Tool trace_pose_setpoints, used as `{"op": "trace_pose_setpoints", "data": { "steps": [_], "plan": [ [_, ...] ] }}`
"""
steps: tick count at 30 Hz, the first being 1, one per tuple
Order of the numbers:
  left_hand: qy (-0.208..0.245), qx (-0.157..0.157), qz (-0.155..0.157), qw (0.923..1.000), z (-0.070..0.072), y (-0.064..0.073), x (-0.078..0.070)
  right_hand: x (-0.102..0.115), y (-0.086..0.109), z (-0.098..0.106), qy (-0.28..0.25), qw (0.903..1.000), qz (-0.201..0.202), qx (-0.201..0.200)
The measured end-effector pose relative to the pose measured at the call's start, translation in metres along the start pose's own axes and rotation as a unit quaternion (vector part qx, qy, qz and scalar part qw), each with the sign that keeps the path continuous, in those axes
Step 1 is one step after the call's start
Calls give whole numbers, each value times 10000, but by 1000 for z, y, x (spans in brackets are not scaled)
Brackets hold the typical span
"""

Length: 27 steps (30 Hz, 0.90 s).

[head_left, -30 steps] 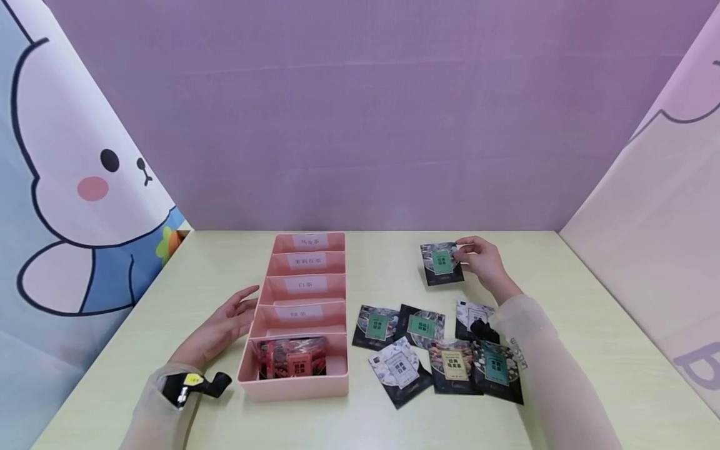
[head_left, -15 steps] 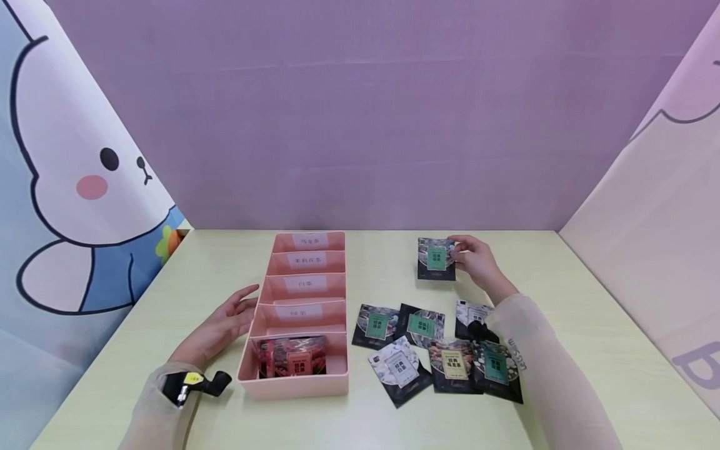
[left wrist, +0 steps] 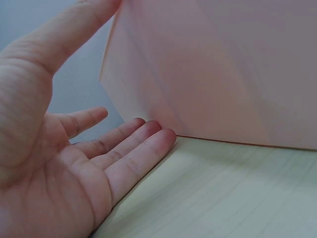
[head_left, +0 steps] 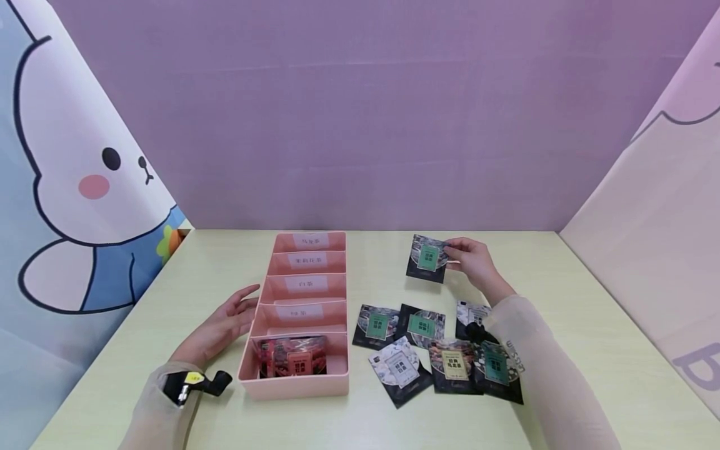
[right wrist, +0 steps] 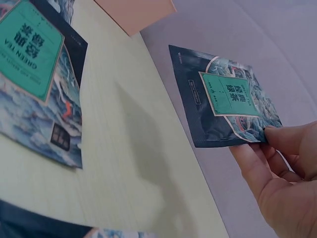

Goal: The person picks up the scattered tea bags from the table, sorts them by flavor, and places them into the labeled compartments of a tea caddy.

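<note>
My right hand (head_left: 477, 267) pinches a green tea sachet (head_left: 427, 257) by its right edge, thumb on the printed face. The sachet is held above the table, its green label turned up; in the right wrist view its shadow falls on the tabletop. My left hand (head_left: 222, 328) lies beside the left wall of a long pink divided box (head_left: 298, 390). In the left wrist view its fingers are loosely extended, with fingertips (left wrist: 163, 139) right at the foot of that wall. Red tea sachets (head_left: 298, 357) stand in the box's front compartment; white paper labels mark the compartments behind it.
Several sachets lie right of the box: two green-labelled ones (head_left: 377, 326), a white tea sachet (head_left: 402, 372), a yellow-labelled oolong one (head_left: 454, 367), a teal-labelled one (head_left: 497, 372) and a pale one (head_left: 472, 315) partly hidden by the right wrist. A purple backdrop (head_left: 371, 125) rises behind the table.
My right hand has carried the green tea sachet a little left and upward, and the sachet's tilt has changed. The left hand and the box have stayed put.
</note>
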State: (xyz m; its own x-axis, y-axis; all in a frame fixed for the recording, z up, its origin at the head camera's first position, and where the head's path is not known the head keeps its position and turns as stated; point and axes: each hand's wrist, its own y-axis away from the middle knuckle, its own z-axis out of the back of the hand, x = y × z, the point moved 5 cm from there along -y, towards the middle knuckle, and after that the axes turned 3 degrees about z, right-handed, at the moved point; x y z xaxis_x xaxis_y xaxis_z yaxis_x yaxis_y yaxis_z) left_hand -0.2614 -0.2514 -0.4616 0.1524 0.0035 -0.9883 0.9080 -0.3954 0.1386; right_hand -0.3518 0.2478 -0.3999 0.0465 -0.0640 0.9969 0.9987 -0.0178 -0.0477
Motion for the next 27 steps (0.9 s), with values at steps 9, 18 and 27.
{"op": "trace_pose_setpoints", "data": {
  "steps": [9, 18, 27],
  "plan": [
    [-19, 7, -61, 10000, 0, 0, -1, 7, 3, -5, -115, 9998, 141, 16],
    [28, 48, -36, 10000, 0, 1, -2, 13, 5, -20, -138, 9994, 263, 155],
    [63, 53, -64, 9999, -1, 1, -2, 19, 9, -43, -191, 9987, 353, 317]
  ]
}}
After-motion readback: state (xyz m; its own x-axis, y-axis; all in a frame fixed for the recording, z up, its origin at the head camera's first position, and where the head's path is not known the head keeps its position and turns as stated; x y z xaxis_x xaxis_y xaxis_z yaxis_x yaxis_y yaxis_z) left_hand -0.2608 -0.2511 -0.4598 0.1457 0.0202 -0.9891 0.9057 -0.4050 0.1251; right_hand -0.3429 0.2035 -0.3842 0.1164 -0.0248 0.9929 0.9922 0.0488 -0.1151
